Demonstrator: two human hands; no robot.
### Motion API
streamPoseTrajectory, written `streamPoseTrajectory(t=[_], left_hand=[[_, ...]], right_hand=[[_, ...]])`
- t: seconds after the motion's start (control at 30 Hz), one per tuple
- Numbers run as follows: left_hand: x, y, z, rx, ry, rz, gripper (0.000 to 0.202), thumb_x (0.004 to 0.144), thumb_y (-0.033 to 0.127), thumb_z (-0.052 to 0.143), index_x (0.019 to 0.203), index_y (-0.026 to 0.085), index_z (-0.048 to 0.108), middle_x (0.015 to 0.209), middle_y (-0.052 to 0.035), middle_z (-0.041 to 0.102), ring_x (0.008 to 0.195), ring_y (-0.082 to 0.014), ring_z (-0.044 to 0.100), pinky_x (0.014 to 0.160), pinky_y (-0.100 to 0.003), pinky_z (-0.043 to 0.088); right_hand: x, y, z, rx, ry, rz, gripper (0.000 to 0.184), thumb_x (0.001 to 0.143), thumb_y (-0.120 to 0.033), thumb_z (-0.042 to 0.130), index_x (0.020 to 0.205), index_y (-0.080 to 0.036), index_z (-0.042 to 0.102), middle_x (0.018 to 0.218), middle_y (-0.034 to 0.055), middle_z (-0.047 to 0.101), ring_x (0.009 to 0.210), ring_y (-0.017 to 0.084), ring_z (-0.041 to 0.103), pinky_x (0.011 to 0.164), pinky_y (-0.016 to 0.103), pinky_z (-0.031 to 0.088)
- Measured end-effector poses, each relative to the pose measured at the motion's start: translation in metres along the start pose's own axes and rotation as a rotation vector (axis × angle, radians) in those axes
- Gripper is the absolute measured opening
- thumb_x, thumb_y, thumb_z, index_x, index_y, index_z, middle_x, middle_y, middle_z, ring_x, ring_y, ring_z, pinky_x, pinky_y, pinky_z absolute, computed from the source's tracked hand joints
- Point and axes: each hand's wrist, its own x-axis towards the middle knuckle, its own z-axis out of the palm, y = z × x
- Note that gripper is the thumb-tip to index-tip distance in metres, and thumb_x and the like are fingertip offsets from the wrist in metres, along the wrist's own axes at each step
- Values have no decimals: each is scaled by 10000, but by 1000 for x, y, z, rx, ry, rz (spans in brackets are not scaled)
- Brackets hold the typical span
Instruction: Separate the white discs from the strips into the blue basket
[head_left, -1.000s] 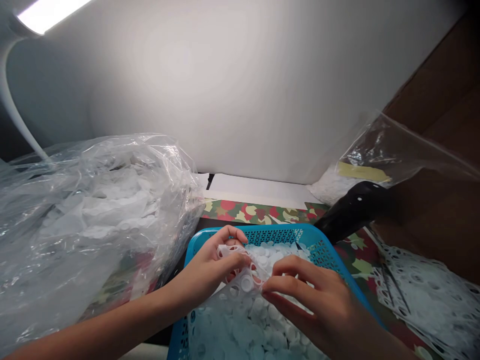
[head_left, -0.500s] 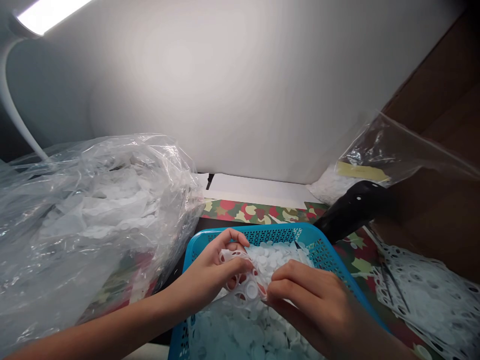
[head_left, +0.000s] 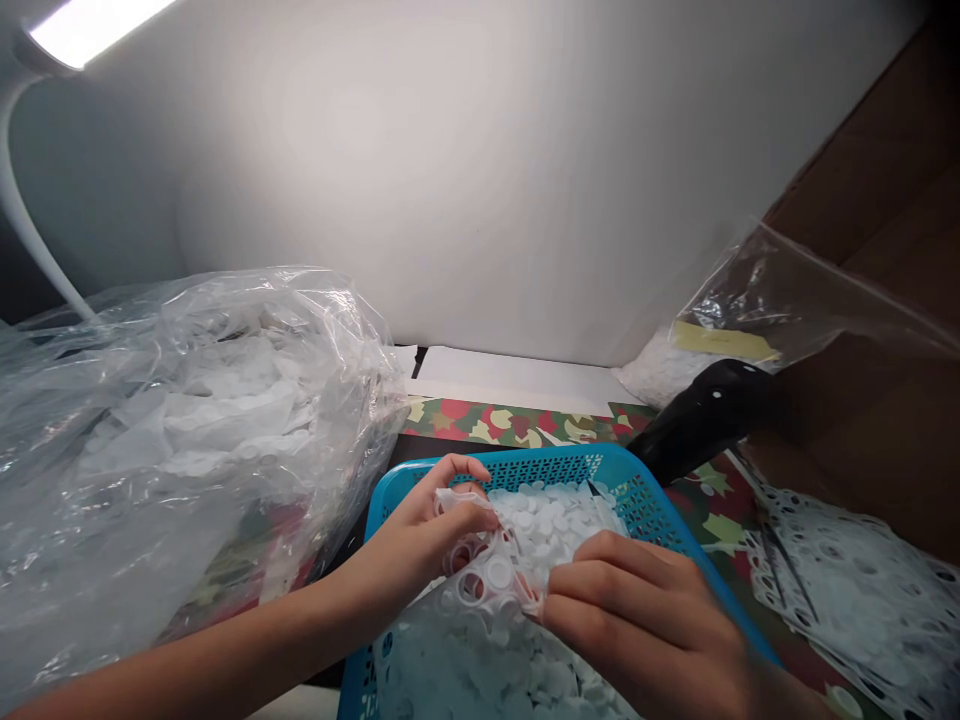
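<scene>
Between my hands is a white sheet with round holes [head_left: 487, 580], soft and bent, with at least one disc still set in it. My left hand [head_left: 446, 520] is closed around its upper left part, thumb on top. At the sheet's right edge, the fingers of my right hand [head_left: 630, 600] pinch it; the fingertips are partly hidden. Both hands are above a blue plastic basket [head_left: 525, 462] with perforated walls. Many small white discs [head_left: 551, 512] lie loose inside the basket.
A large clear plastic bag [head_left: 225, 400] of white sheets takes up the left. Holed white sheets [head_left: 862, 590] lie heaped at the right by a cardboard box [head_left: 847, 430]. A black handle-like object [head_left: 705, 415] stands behind the basket. A lamp [head_left: 97, 30] shines from upper left.
My right hand has shifted slightly right and down. The holed sheet has turned and bent a little, and more of its holes show between the hands.
</scene>
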Motion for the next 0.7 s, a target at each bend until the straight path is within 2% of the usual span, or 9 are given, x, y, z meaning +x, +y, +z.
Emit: streamPoseTrajectory(t=[0.1,0.23,0.33,0.4,0.5,0.6,0.7], left_hand=[[0,-1,0,-9,7,5,332,756,233,593,1032,260,410,695,64,461,515,-79,420,494,-224,385],[-1,-2,-1,14,-51,25,285,784,209,592,1011,252,425,678,72,483,514,-67,431,495,-198,378],[-1,-1,-2,67,-99,4,236,813,223,581,997,237,434,704,40,581,564,-81,513,510,-188,380],[-1,0,-2,81,-94,7,214,815,220,588,978,232,451,716,36,597,606,-87,549,512,-173,380],[-1,1,-1,84,-83,24,198,806,215,612,943,228,468,688,58,572,570,-69,540,495,-158,388],[-1,1,-1,100,-122,0,208,818,262,606,950,231,449,702,47,591,505,-70,515,486,-192,426],[-1,1,-2,111,-156,-20,234,819,315,611,950,219,443,655,47,559,492,-70,476,480,-199,406]], right_hand=[[0,1,1,21,-2,-25,239,956,-112,425,920,-109,661,798,64,700,692,149,586,615,268,494],[-3,2,2,39,42,-17,188,932,-84,463,935,-105,650,865,72,704,750,166,593,666,285,492],[-4,3,2,97,81,49,153,866,-23,530,930,-120,630,854,64,689,759,167,579,681,294,486],[-3,4,2,148,86,104,181,822,11,569,923,-131,614,854,55,672,762,156,576,684,283,482],[0,4,0,262,63,217,204,809,28,580,906,-151,577,873,39,642,789,134,583,704,251,486],[0,4,0,359,53,319,194,834,5,569,890,-177,531,869,17,616,808,113,588,711,216,484],[-2,4,1,382,55,377,173,857,-39,567,879,-200,510,842,-2,596,777,108,575,687,213,475]])
